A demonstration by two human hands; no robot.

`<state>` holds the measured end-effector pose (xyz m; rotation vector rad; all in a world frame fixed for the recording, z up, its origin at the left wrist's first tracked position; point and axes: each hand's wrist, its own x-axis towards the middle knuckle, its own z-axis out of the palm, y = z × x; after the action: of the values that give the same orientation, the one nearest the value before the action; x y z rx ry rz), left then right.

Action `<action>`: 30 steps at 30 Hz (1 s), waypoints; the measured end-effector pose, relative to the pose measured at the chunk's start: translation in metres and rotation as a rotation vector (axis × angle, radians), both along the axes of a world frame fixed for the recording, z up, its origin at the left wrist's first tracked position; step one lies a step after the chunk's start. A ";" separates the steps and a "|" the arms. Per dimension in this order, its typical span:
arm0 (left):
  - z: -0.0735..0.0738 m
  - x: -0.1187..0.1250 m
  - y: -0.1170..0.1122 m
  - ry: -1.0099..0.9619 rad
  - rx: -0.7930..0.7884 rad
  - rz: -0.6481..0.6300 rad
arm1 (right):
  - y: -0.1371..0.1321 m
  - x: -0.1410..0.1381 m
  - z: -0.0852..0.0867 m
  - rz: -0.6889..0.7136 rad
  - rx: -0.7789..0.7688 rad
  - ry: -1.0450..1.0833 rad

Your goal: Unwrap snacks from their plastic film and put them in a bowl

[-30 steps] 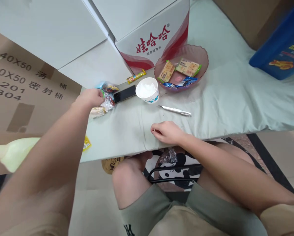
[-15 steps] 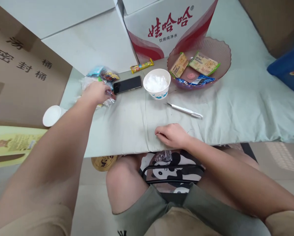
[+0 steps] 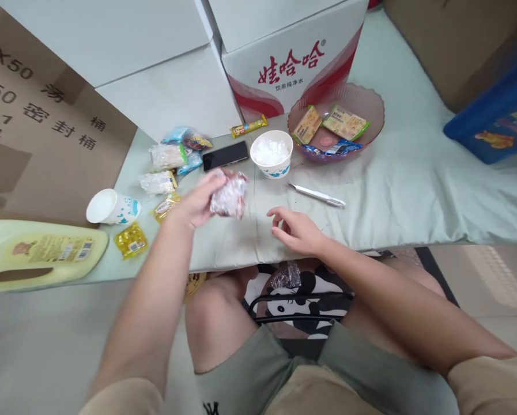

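Observation:
My left hand (image 3: 205, 197) grips a snack packet (image 3: 229, 196) in a shiny clear and reddish wrapper, held above the cloth and blurred by motion. My right hand (image 3: 298, 231) rests near the front edge with its fingers parted and nothing in them. Beyond it lies a white craft knife (image 3: 317, 195). Between the hands, farther back, stands a paper cup (image 3: 272, 154) filled with crumpled clear wrappers. Left of that is a black phone (image 3: 226, 155). Several wrapped snacks (image 3: 168, 155) form a loose pile behind my left wrist.
A pink clear bowl (image 3: 373, 118) holds several packets. A yellow snack stick (image 3: 248, 125) lies before white cartons (image 3: 293, 75). At left are a tipped paper cup (image 3: 113, 206), a yellow packet (image 3: 131, 240) and a pale yellow jug (image 3: 68, 248); a blue container (image 3: 495, 124) stands right.
My left hand has lifted the reddish packet from the snack pile and brought it right, toward the middle. The fingers of my right hand have opened out. The view has shifted slightly left.

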<state>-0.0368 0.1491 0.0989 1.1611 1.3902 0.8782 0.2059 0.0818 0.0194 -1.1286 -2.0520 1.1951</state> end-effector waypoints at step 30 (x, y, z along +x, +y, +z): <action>-0.079 0.047 -0.056 -0.478 0.101 0.104 | 0.030 0.063 -0.010 -0.524 0.235 -0.570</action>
<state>0.0105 0.0930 0.0203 0.8800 1.0275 1.2208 0.2687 0.1115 0.0094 -1.8814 -1.9994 0.3906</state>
